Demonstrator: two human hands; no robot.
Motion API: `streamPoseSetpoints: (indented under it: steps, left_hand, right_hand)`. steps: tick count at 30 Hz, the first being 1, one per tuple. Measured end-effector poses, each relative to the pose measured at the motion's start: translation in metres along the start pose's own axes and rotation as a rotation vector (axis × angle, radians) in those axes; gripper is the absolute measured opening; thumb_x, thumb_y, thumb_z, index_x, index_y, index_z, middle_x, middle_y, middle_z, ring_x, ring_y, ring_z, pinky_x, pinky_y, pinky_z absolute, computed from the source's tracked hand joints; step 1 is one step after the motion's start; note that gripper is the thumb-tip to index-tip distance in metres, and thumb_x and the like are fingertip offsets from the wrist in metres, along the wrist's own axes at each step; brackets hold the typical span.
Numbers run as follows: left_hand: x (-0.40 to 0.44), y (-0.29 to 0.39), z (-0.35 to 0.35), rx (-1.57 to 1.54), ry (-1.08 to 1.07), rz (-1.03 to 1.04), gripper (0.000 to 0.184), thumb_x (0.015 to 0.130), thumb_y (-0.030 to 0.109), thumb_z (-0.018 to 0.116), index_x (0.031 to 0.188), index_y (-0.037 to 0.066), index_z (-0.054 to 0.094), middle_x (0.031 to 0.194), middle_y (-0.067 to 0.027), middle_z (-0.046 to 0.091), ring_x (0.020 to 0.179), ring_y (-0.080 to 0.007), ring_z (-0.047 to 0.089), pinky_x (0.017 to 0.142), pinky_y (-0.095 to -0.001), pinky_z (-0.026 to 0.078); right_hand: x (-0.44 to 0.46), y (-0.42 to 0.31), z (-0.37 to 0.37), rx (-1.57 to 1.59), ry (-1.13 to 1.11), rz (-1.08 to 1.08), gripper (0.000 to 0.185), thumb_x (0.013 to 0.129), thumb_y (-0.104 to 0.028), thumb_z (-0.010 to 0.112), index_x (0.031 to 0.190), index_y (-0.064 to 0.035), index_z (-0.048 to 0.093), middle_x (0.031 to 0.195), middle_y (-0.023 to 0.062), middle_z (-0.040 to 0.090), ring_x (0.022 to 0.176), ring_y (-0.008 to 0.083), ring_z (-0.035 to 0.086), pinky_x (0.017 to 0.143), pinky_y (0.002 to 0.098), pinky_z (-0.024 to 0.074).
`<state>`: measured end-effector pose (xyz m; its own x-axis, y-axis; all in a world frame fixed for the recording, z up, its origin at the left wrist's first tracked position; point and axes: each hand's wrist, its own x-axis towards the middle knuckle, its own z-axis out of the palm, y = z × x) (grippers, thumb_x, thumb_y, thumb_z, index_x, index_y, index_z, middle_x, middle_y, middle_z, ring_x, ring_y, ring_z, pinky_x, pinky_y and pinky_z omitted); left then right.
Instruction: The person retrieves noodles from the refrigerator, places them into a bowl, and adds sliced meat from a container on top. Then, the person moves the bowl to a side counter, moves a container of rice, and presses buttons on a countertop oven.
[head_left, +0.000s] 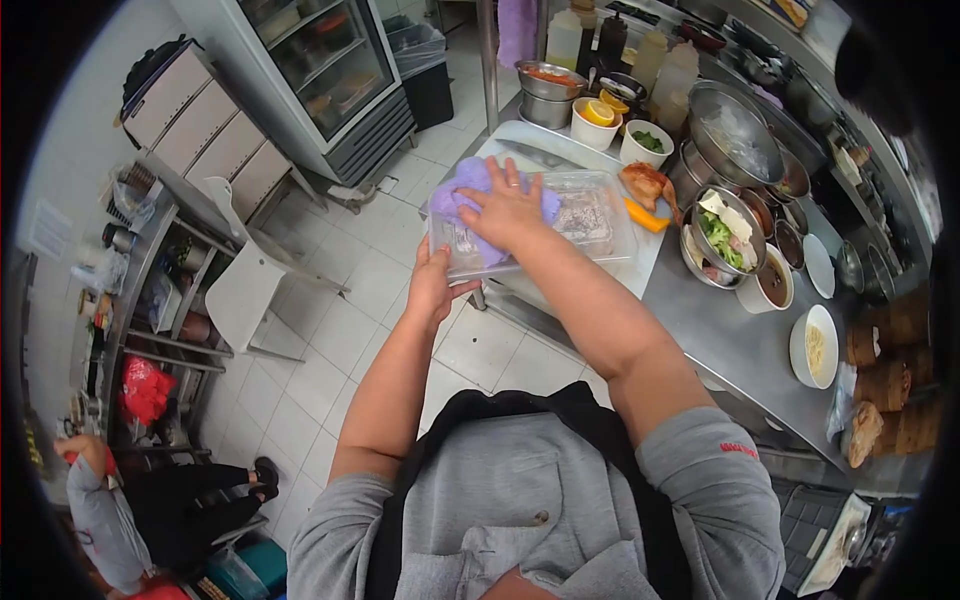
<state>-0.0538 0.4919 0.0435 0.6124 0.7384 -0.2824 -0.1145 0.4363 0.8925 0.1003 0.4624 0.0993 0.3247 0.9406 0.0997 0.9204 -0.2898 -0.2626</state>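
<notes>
A clear plastic container (590,222) is held over the near left end of a white cutting board (655,225). My left hand (434,284) is closed on its near left corner, thumb up along the wall. My right hand (508,207) lies with fingers spread on a purple cloth (472,180), pressing it against the container. The cloth bunches over the far left rim and hangs into the container. Partly behind the container, a knife (530,152) lies on the board. Beyond the right end are a roasted poultry piece (648,186) and an orange strip of food (646,215).
Bowls with lemon (598,112) and green leaves (648,142) stand behind the board. To the right are a metal bowl of vegetables (728,232), a sauce tub (770,280) and a noodle bowl (815,345). A white chair (245,300) and another person (150,510) are at left.
</notes>
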Motion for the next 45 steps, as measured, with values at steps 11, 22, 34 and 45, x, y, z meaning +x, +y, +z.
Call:
streamPoseSetpoints:
  steps: [11, 22, 34, 45]
  left_hand:
    - [-0.001, 0.002, -0.001, 0.022, 0.011, -0.037, 0.054, 0.096, 0.024, 0.034, 0.143, 0.015, 0.009, 0.136, -0.0182, 0.037, 0.113, -0.0357, 0.052, 0.080, -0.0460, 0.056]
    - [0.005, -0.005, -0.001, -0.007, 0.063, 0.009, 0.056, 0.096, 0.021, 0.033, 0.145, 0.015, 0.006, 0.134, -0.0198, 0.039, 0.104, -0.0363, 0.057, 0.068, -0.0427, 0.059]
    - [0.025, -0.018, -0.026, -0.009, -0.086, -0.111, 0.054, 0.095, 0.041, 0.035, 0.143, 0.020, 0.022, 0.131, -0.0149, 0.045, 0.109, -0.0316, 0.055, 0.081, -0.0491, 0.052]
    - [-0.025, 0.003, -0.044, 0.062, -0.228, -0.207, 0.085, 0.084, 0.075, 0.029, 0.140, 0.011, 0.030, 0.135, -0.0103, 0.045, 0.123, -0.0283, 0.044, 0.097, -0.0501, 0.040]
  right_hand:
    - [-0.048, 0.124, -0.050, -0.256, 0.048, 0.483, 0.053, 0.087, -0.059, 0.038, 0.128, -0.0309, 0.055, 0.154, 0.0106, 0.013, 0.143, 0.0287, 0.003, 0.108, 0.0607, -0.0008]
    - [-0.098, 0.074, -0.047, -0.524, 0.059, 0.420, 0.065, 0.087, -0.057, 0.045, 0.115, -0.0007, 0.062, 0.140, 0.0162, 0.038, 0.137, 0.0310, 0.022, 0.108, 0.0594, 0.0074]
    - [-0.105, -0.028, 0.015, -0.042, 0.230, 0.002, 0.053, 0.077, -0.048, 0.062, 0.098, 0.0005, 0.064, 0.111, 0.0216, 0.053, 0.110, 0.0348, 0.047, 0.088, 0.0475, 0.0381]
    - [-0.012, -0.039, 0.022, 0.480, -0.348, 0.071, 0.047, 0.070, -0.036, 0.066, 0.107, -0.0063, 0.066, 0.133, 0.0196, 0.042, 0.128, 0.0310, 0.036, 0.099, 0.0496, 0.0326]
